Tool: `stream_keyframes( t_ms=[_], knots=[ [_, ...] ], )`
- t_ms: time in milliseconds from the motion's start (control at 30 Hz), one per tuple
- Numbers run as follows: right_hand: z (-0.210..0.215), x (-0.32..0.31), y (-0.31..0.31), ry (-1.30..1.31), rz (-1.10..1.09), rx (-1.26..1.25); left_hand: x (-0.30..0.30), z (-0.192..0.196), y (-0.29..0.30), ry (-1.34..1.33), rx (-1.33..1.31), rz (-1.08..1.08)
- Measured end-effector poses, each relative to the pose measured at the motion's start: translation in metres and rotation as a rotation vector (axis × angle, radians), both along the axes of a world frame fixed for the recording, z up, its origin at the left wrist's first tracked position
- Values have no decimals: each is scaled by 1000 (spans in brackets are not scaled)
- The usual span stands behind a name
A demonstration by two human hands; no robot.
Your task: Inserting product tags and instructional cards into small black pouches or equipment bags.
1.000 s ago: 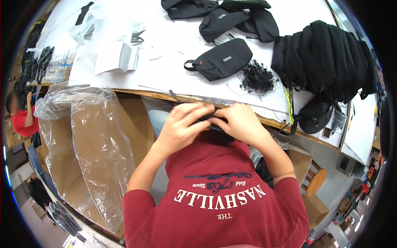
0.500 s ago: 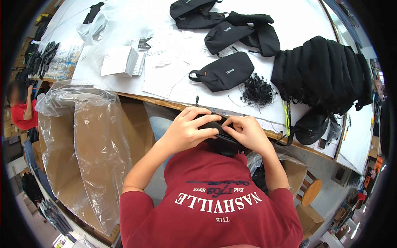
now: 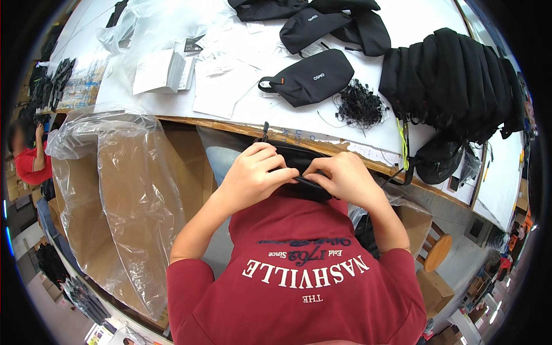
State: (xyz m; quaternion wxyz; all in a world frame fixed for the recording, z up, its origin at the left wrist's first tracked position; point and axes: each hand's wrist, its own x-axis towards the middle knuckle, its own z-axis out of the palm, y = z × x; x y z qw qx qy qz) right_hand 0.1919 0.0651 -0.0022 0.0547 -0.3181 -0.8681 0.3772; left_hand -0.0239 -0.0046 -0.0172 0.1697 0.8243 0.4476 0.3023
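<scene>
A black pouch is between my hands, against the table's front edge and close to my red shirt. My left hand closes its thumb and fingertips on the pouch's near edge. Beside it, my right hand pinches the same edge, with the two sets of fingertips almost meeting. What exactly the fingertips pinch is too small to make out. A short black cord end sticks up at the pouch's left end. Beyond my hands, a finished-looking black pouch with a side loop lies on the table.
A tangle of small black cords lies right of that pouch, before a stack of black pouches. More pouches lie farther back. White cards stand at left on the table. Below is a cardboard box lined with clear plastic.
The table and its things sit slightly higher in the picture. My fingertips have drawn closer together along the pouch's edge, and more of the pouch's far side shows.
</scene>
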Motion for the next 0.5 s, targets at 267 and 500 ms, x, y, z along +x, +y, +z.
stream_keyframes(
  t_ms=[267,500],
  knots=[
    [4,7,0,-99,0,-225,-58,-35,69,-182,-39,580],
    [2,12,-6,-3,-67,-220,-122,-75,126,244,25,709]
  ],
)
